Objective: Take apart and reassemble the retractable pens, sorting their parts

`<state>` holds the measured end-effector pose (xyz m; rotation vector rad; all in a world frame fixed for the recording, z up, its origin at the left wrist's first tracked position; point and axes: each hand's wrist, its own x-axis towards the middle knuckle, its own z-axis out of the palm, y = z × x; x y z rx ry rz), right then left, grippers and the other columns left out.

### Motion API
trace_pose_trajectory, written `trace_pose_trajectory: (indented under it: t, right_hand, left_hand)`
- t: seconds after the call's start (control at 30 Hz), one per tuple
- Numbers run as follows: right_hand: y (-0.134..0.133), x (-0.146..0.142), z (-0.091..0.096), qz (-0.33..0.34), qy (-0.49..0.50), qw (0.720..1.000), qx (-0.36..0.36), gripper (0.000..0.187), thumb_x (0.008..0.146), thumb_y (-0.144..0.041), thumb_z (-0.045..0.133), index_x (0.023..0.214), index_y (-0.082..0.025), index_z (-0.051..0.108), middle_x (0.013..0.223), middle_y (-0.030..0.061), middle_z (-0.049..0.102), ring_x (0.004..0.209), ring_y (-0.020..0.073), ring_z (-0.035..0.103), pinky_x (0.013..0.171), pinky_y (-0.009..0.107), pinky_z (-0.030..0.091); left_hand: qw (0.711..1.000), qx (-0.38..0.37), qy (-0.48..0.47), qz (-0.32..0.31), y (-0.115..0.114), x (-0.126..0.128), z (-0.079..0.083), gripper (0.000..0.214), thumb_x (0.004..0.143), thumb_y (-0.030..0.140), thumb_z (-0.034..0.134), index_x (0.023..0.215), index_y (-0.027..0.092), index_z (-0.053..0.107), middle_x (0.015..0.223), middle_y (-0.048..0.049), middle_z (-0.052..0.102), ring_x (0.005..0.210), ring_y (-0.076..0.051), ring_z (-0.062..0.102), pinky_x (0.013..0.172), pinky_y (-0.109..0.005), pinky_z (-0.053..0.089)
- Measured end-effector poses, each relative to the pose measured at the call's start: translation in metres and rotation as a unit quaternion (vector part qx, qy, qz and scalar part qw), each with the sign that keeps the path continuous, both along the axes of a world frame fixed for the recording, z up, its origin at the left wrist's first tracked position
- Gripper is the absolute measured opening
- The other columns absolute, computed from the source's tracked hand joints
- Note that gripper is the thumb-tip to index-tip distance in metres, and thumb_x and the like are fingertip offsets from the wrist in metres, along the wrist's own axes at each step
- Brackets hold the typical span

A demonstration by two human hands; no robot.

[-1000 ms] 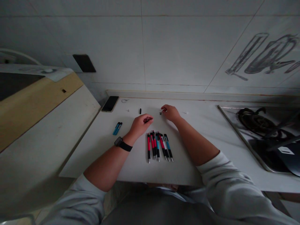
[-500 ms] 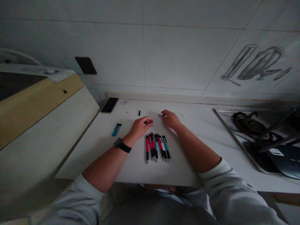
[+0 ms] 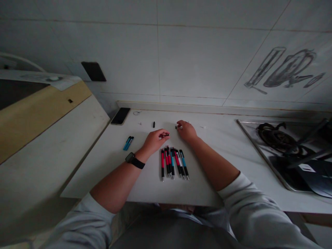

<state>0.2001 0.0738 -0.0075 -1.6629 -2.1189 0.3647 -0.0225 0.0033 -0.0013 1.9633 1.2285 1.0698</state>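
Several red, blue and black pens [image 3: 173, 162] lie side by side on the white counter [image 3: 145, 180] in front of me. Just behind them my left hand [image 3: 155, 140], with a black watch on its wrist, is curled with a small dark pen part pinched in its fingertips. Further back, my right hand [image 3: 186, 130] has its fingers closed on a tiny dark piece [image 3: 176, 127] that lies on the counter. A small black cap [image 3: 154, 124] rests left of that hand.
Two blue pen barrels [image 3: 128, 143] lie to the left. A phone [image 3: 120, 116] rests at the counter's back left corner. A gas hob [image 3: 287, 148] fills the right side. A wooden-topped surface [image 3: 38, 114] stands on the left, and a tiled wall rises behind.
The view shifted slightly, so everything sits a little lower and to the left. My right hand drew in its fingers over the tiny piece. The left hand has barely moved.
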Motion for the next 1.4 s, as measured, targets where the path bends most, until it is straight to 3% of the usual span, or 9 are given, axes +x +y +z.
trace_pose_trajectory:
  t: [0.67,0.83,1.1,1.23,1.4]
  right_hand:
    - [-0.006,0.003,0.001,-0.005,0.030,0.999,0.031,0.037,0.090,-0.012,0.059,0.125,-0.023,0.066,0.121,0.0056,0.074,0.107,0.0201,0.067,0.099,0.033,0.049]
    - [-0.027,0.010,0.009,0.001,0.079,0.996,0.042,0.036,0.091,-0.015,0.058,0.125,-0.023,0.066,0.118,0.0049,0.075,0.088,0.0167,0.068,0.092,0.031,0.052]
    - [-0.076,0.008,0.012,0.105,0.162,0.981,0.004,0.021,0.096,-0.030,0.059,0.112,-0.023,0.070,0.107,0.0049,0.075,0.080,0.0141,0.067,0.077,0.026,0.053]
    - [-0.085,-0.004,0.015,0.158,0.185,0.970,0.015,0.021,0.093,-0.034,0.064,0.107,-0.021,0.070,0.099,0.0048,0.073,0.079,0.0143,0.064,0.074,0.024,0.051]
    - [-0.088,-0.014,0.011,0.151,0.195,0.969,-0.017,0.015,0.092,-0.034,0.063,0.098,-0.020,0.067,0.082,0.0012,0.069,0.074,0.0136,0.061,0.072,0.024,0.048]
  left_hand:
    - [1.000,-0.002,0.007,0.002,0.001,0.000,0.001,0.016,0.089,0.029,0.073,0.103,0.022,0.074,0.097,-0.0039,0.079,0.091,-0.018,0.074,0.085,-0.032,0.059]
    - [1.000,0.004,0.002,0.015,0.000,-0.001,0.005,0.011,0.092,0.030,0.070,0.099,0.023,0.073,0.099,-0.0037,0.079,0.093,-0.019,0.074,0.090,-0.034,0.057]
    - [0.980,-0.066,-0.181,-0.055,0.000,0.006,0.003,0.013,0.091,0.028,0.067,0.099,0.018,0.066,0.111,-0.0098,0.077,0.102,-0.019,0.073,0.094,-0.035,0.057]
    - [0.990,-0.035,-0.129,-0.045,-0.003,0.007,0.006,0.012,0.087,0.028,0.074,0.093,0.018,0.073,0.098,-0.0069,0.074,0.092,-0.018,0.070,0.089,-0.034,0.057]
    - [0.993,0.017,-0.079,-0.081,-0.010,0.010,0.011,0.010,0.087,0.028,0.075,0.093,0.021,0.078,0.097,-0.0063,0.070,0.093,-0.018,0.068,0.087,-0.033,0.056]
